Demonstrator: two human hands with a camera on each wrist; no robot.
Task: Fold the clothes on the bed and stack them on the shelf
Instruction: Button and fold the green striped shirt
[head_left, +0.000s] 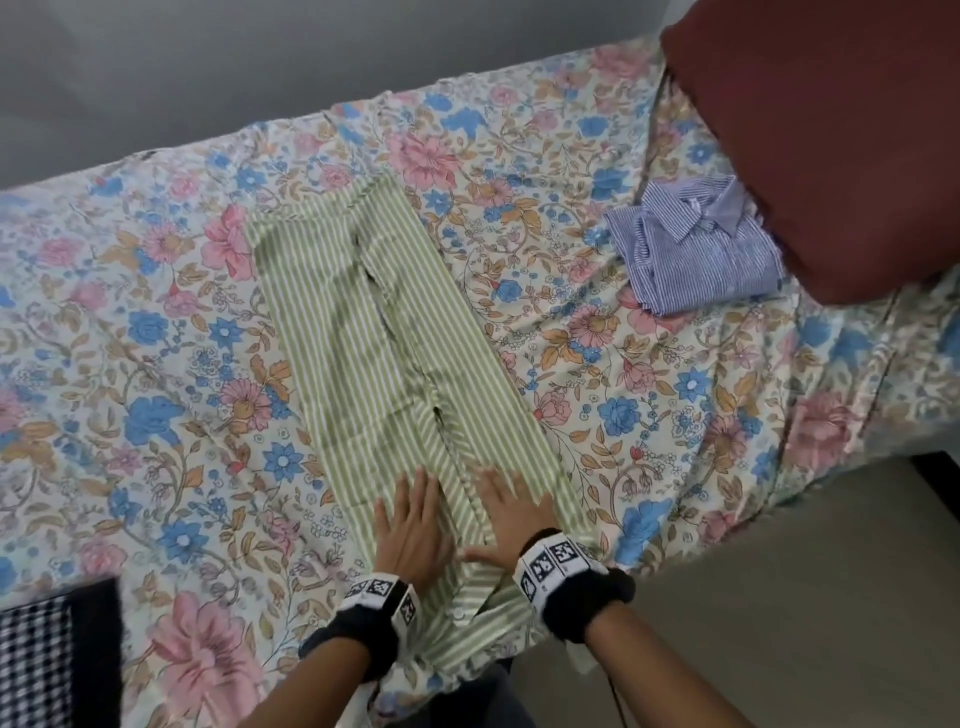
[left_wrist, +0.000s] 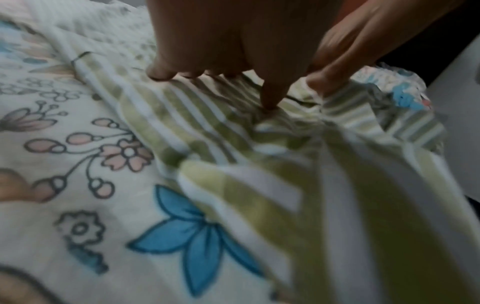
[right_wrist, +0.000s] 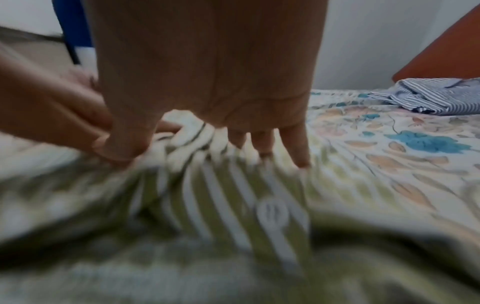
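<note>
A green-and-white striped shirt (head_left: 374, 338) lies in a long narrow strip across the floral bedsheet (head_left: 156, 364), its sides folded in. My left hand (head_left: 410, 525) lies flat on its near end, fingers straight. Beside it my right hand (head_left: 511, 514) presses flat on the same end, thumb pointing toward the left hand. In the left wrist view the left hand's fingertips (left_wrist: 269, 102) press the striped shirt (left_wrist: 233, 154). In the right wrist view the straight fingers (right_wrist: 298, 152) press the striped shirt (right_wrist: 221, 205) near a white button (right_wrist: 271, 209).
A folded blue striped shirt (head_left: 696, 244) lies at the far right of the bed, also in the right wrist view (right_wrist: 428, 96). A dark red shape (head_left: 831, 130) fills the upper right. A black checked cloth (head_left: 47, 660) sits at the near left. Grey floor (head_left: 779, 597) lies right of the bed.
</note>
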